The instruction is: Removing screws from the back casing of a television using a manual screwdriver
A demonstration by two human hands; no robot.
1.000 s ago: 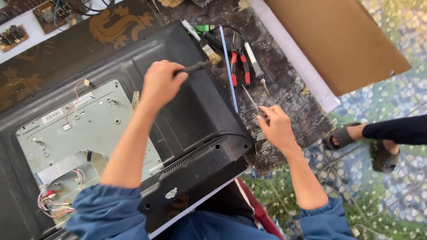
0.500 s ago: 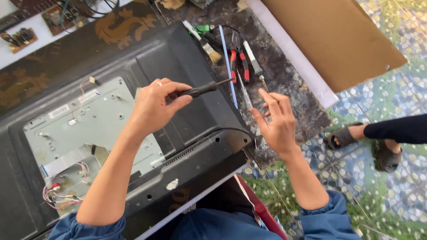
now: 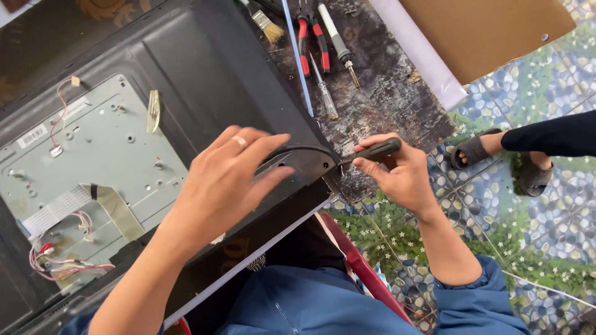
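Your right hand (image 3: 403, 177) grips dark screwdriver (image 3: 375, 149) — fingers closed round handle, tip at near-right corner of black TV back cover (image 3: 205, 80). Your left hand (image 3: 226, 180) rests flat on cover, fingers spread, holding nothing. Tip contact — probably screw, too small to tell. Brush (image 3: 268, 26), red-handled pliers (image 3: 312, 37) lie far on worn table (image 3: 391, 99).

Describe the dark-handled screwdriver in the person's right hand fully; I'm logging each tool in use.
The dark-handled screwdriver has a black, slightly glossy, plastic-looking grip. It lies almost level, tilted slightly, its tip end pointing left at the corner of the black plastic television back cover. The right hand wraps it, fingers over the handle; the shaft is mostly hidden, so contact with the cover cannot be confirmed.
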